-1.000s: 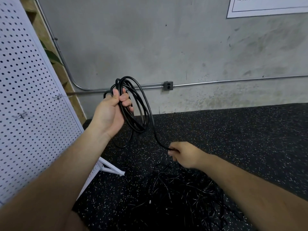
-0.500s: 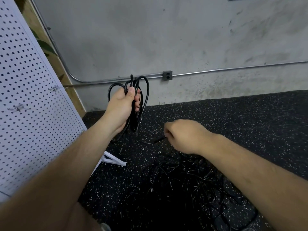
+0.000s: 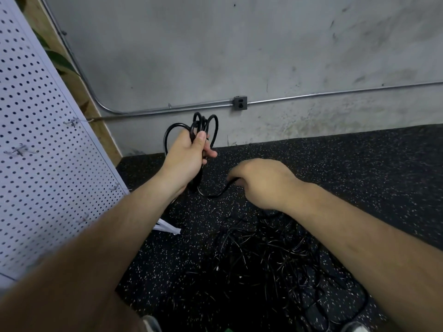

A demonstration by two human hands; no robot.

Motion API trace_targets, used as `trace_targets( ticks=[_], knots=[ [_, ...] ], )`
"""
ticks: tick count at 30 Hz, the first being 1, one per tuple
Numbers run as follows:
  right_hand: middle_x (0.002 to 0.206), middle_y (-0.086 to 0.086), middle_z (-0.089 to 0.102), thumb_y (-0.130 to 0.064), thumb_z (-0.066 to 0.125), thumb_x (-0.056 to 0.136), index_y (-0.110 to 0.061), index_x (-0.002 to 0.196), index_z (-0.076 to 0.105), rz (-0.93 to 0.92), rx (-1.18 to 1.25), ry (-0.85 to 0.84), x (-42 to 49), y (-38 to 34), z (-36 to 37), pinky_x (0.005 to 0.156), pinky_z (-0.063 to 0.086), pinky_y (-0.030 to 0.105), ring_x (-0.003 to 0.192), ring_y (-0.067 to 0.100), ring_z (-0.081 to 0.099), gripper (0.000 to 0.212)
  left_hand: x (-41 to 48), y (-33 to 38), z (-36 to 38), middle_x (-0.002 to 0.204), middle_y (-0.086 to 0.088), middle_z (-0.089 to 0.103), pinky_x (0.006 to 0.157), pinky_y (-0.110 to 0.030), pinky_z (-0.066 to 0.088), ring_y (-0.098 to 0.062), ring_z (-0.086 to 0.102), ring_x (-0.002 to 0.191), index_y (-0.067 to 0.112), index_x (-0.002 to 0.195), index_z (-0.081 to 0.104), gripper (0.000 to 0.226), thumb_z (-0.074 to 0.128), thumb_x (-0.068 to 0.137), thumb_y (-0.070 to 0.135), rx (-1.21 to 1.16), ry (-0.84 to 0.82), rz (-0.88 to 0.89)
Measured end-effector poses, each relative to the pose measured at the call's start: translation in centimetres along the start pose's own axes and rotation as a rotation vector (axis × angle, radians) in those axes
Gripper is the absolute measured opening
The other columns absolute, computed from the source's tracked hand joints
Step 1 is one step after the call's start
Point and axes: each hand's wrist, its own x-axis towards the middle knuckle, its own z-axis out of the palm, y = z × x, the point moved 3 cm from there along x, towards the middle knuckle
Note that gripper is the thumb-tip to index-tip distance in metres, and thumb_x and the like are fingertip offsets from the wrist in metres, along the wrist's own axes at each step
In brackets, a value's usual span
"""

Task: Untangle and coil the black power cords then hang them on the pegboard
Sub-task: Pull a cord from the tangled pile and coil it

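The left hand (image 3: pixel 189 154) grips the coiled cord (image 3: pixel 203 125) upright. Its loose tail (image 3: pixel 217 194) sags rightward into the right hand (image 3: pixel 261 183), whose fingers seem pinched round it

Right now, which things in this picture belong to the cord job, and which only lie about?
Part of the job:
- coiled black power cord, gripped by the left hand
- its loose end, pinched by the right hand
- tangled pile of black cords on the floor
- white perforated pegboard with metal hooks

Just lying about:
- grey wall outlet box
- silver metal conduit pipe
- green plant leaf
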Motion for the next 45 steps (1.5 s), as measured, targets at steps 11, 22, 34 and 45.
trace_targets(
  ticks=[11,22,34,45],
  knots=[
    [0.080,-0.005,0.075,-0.024,0.078,0.088,-0.023,0.105,0.063,0.099,0.810,0.226,-0.1,-0.6,-2.5,0.058,0.047,0.021,0.054,0.002,0.059,0.024,-2.3,1.3,1.3,0.094,0.005,0.067,0.069,-0.018,0.043,-0.002,0.060,0.083,0.025,0.096,0.057,0.017,0.046,0.108,0.028,0.206,-0.178,0.051],
    [0.109,0.013,0.076,-0.013,0.047,0.105,-0.001,0.122,0.063,0.075,1.458,0.099,-0.5,0.3,-3.6,0.044,0.033,0.024,0.043,0.014,0.042,0.027,-1.6,0.6,1.3,0.076,0.001,0.063,0.074,-0.034,0.046,-0.011,0.058,0.066,0.007,0.112,0.065,0.024,0.047,0.108,0.023,-0.190,-0.237,-0.095],
    [0.072,0.009,0.068,-0.044,0.077,0.086,-0.014,0.084,0.057,0.247,0.873,0.594,0.2,4.7,-4.2,0.056,0.047,0.035,0.054,0.014,0.054,0.036,-3.6,3.1,2.4,0.068,0.004,0.035,0.061,-0.030,0.034,-0.010,0.030,0.054,0.006,0.098,0.059,0.033,0.043,0.101,0.035,-0.633,-0.675,-0.411],
    [0.079,0.009,0.058,-0.040,0.046,0.102,0.000,0.100,0.059,0.066,1.326,0.258,0.6,4.5,-0.7,0.068,0.052,0.026,0.065,0.015,0.058,0.042,-2.3,3.7,0.6,0.065,0.010,0.034,0.053,-0.020,0.037,-0.003,0.033,0.048,0.009,0.094,0.061,0.031,0.043,0.103,0.032,-0.939,-0.691,-0.332]
  ],
)
